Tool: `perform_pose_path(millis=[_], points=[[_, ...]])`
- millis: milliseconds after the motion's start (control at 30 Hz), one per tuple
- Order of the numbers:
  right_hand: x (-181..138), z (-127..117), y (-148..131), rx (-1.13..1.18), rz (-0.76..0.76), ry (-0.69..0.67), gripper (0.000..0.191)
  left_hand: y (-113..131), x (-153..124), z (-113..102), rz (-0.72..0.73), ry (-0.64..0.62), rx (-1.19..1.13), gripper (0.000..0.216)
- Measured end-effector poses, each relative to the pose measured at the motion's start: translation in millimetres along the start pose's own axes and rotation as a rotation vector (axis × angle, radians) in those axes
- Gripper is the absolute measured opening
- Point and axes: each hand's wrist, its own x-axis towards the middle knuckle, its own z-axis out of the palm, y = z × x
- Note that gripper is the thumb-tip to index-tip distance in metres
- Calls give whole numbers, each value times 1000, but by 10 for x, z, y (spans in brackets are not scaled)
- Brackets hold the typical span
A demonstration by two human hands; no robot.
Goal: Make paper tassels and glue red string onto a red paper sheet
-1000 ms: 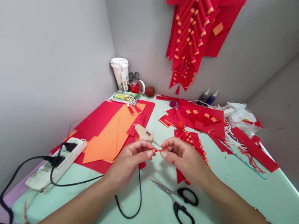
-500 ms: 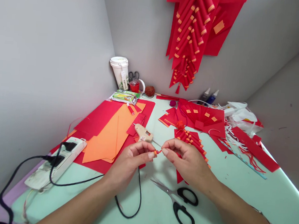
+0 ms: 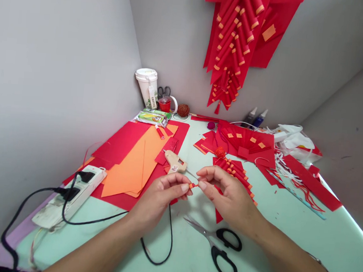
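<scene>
My L hand has thumb + index closed on a tiny red/orange roll; my R hand has thumb + index pinched at its red end, grip force n/a from here. Roll's in mid-air btwn both hands, over the table. Step in hand, IMO: fine fingertip work on that red end. Next move prob calls for L steady, R light, w/o squashing the roll or losing the tip. Just behind the fingers: glue gun, nobody's hand on it. Card w/ rows of similar rolls sits partly behind my R hand. Scissors lie nearer me, blades slightly apart. Further out, containers: white coffee cup, lid on, contents n/a. Small red tub beside it, smth clear on top, can't ID. Black-handled shears stand behind tub, can't tell what holds them. Green packet in front, contents hidden. Far R: grey bottle + blue bottle, pointed nozzles up, fill lvl n/a. Clear plastic bag next to those, smth red/yellow in or under it, too blurry to call.
</scene>
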Motion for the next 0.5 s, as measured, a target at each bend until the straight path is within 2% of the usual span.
perform_pose_path(millis=[167, 500], points=[[-6, -7, 7, -92, 5, 20, 22, 7, -2, -2, -12, -17, -16, 10], [8, 4, -12, -113, -34, 28, 6, 0, -2, -5, -8, -10, 10, 12]])
